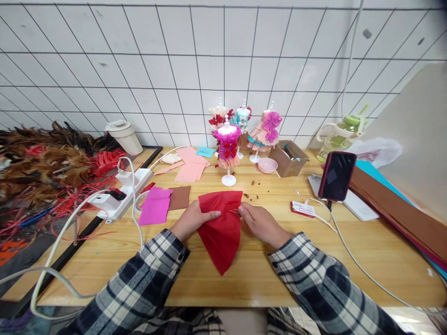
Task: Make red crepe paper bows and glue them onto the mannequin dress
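Observation:
A red sheet of crepe paper (pixel 220 237) hangs in front of me above the wooden table, its lower end narrowing to a point. My left hand (pixel 193 218) grips its left edge, thumb on top and fingers hidden behind. At the right edge, my right hand (pixel 260 223) is closed on a thin pointed metal tool (pixel 234 212), whose tip lies against the red paper. Whether it is tweezers or small scissors I cannot tell. Beyond the paper stands a mini dress form (pixel 227 148) in a magenta and red paper dress.
More dressed forms (pixel 266 128), a pink bowl (pixel 267 165) and a cardboard box (pixel 288 158) stand behind. Magenta paper (pixel 155 206) and a power strip (pixel 127 193) lie left, near feathers (pixel 52 163). A phone (pixel 337 176) with its cable stands right.

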`<state>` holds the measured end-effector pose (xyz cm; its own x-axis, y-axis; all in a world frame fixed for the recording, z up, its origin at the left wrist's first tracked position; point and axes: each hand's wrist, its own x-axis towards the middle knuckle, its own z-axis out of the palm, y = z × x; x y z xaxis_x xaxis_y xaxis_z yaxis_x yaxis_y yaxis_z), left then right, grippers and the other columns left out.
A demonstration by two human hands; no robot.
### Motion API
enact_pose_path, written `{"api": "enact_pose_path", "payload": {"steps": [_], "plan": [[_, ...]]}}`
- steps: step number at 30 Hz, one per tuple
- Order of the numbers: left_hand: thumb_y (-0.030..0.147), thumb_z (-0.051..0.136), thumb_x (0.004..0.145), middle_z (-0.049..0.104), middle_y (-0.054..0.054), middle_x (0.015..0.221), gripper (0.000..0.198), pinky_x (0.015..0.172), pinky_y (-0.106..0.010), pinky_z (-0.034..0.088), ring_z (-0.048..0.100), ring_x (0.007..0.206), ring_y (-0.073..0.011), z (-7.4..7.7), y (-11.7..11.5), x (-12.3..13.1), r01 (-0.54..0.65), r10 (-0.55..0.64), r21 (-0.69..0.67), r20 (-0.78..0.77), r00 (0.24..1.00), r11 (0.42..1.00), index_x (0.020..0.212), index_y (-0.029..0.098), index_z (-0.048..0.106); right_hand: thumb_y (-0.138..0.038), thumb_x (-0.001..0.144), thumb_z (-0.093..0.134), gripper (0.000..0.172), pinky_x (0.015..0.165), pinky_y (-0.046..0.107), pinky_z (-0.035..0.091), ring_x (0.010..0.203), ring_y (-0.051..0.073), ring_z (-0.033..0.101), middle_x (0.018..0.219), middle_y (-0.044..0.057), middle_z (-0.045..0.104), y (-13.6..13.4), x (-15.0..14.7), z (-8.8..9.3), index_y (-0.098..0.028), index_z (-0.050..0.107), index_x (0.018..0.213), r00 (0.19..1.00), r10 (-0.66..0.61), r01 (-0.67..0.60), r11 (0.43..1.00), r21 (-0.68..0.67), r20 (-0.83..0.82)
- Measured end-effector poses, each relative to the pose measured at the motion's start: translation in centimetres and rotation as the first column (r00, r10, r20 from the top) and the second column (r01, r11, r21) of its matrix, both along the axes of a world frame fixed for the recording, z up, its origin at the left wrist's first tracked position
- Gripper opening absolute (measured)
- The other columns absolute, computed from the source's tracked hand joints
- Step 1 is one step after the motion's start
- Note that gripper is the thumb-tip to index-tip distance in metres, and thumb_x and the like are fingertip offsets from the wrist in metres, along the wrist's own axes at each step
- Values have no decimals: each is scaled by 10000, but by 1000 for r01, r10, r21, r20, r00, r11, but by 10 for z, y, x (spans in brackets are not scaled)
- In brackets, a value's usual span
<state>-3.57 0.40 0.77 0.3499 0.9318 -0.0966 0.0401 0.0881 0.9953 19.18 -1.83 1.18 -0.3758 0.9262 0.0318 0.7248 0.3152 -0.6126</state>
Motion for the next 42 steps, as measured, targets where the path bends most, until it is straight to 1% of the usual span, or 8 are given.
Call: {"api": "enact_pose_path", "payload": {"steps": [4, 9, 17, 24, 30, 34, 38, 42], "plan": [[328, 778, 658, 633, -107, 1218, 536, 952, -406, 455, 599, 1090, -294, 0, -1, 1, 23, -22, 15, -40, 999, 1000, 1133, 149, 608, -456, 962, 284, 378, 638, 244, 346, 707, 150, 575, 803, 15, 660, 2, 0, 1, -235, 581, 883, 999, -45, 44, 999, 19, 25], [378, 732, 706, 645, -109, 1198, 485, 932, -408, 468, 609, 1072, -293, -1, -3, 3, 54, -53, 7, -57, 997, 999, 1113, 143, 617, -469, 952, 311, 388, 615, 240, 324, 689, 148, 558, 757, 13, 649, 2, -3, 0, -231, 588, 822, 996, -75, 74, 997, 20, 39], [369, 748, 684, 661, -95, 1173, 470, 944, -417, 463, 613, 1061, -291, -3, -5, 9, 71, -70, 12, -64, 995, 997, 1083, 148, 636, -449, 972, 233, 448, 640, 251, 357, 685, 149, 548, 732, 26, 621, -1, -12, -9, -207, 528, 738, 993, -76, 77, 997, 13, -93], [364, 767, 659, 671, -95, 1149, 459, 965, -423, 446, 606, 1066, -292, -2, -7, 13, 68, -65, 44, -63, 996, 997, 1052, 156, 655, -449, 962, 287, 424, 627, 254, 346, 652, 141, 520, 706, 26, 610, 1, -16, -11, -202, 531, 718, 995, -74, 73, 997, -20, -63], [368, 750, 682, 657, -94, 1177, 495, 966, -405, 445, 602, 1076, -282, 2, -7, 16, 111, -106, 67, -80, 991, 992, 1114, 158, 631, -457, 951, 314, 397, 590, 242, 302, 630, 133, 486, 677, 8, 572, 1, -17, -10, -208, 481, 690, 996, -83, 82, 996, -38, -45], [366, 751, 682, 647, -104, 1194, 497, 979, -408, 435, 594, 1091, -289, 2, -7, 16, 111, -104, 78, -95, 990, 991, 1114, 150, 634, -462, 946, 331, 395, 582, 238, 294, 620, 130, 477, 667, -1, 566, 1, -16, -9, -210, 489, 687, 996, -88, 86, 995, -42, -33], [371, 744, 693, 635, -97, 1215, 506, 974, -404, 439, 580, 1112, -295, 0, -7, 14, 108, -105, 53, -50, 993, 993, 1138, 163, 621, -456, 946, 337, 385, 584, 232, 306, 622, 128, 481, 663, -8, 563, 1, -16, -8, -211, 503, 698, 996, -71, 69, 997, -41, -47], [389, 729, 705, 669, -97, 1153, 470, 931, -408, 468, 607, 1062, -298, -6, -7, 11, 53, -52, -13, 59, 997, 999, 1103, 159, 628, -459, 951, 315, 399, 603, 232, 332, 641, 130, 499, 684, -3, 576, 1, -15, -9, -211, 512, 709, 996, -50, 48, 998, -38, -72]]}}
